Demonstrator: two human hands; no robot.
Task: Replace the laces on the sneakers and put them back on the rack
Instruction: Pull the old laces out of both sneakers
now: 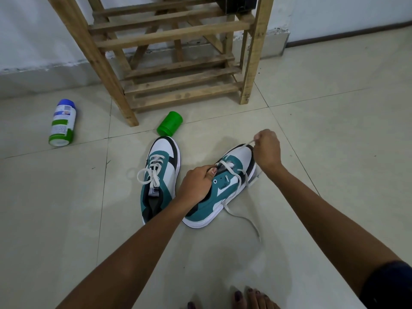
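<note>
Two teal, white and black sneakers lie on the tiled floor. The left sneaker [160,175] stands upright with its white lace tied in a bow. The right sneaker [223,192] is tipped on its side. My left hand [196,184] grips its upper at the tongue. My right hand [266,150] pinches the white lace [239,175] above the toe and holds it taut. The lace's other end trails loose on the floor [247,221]. The wooden slatted rack [178,63] stands behind the shoes.
A green cylindrical container [169,124] lies by the rack's front left leg. A white, green and blue spray can [62,123] lies on the floor at the left. My toes [252,298] show at the bottom edge. A dark object [239,4] sits on the rack's upper shelf.
</note>
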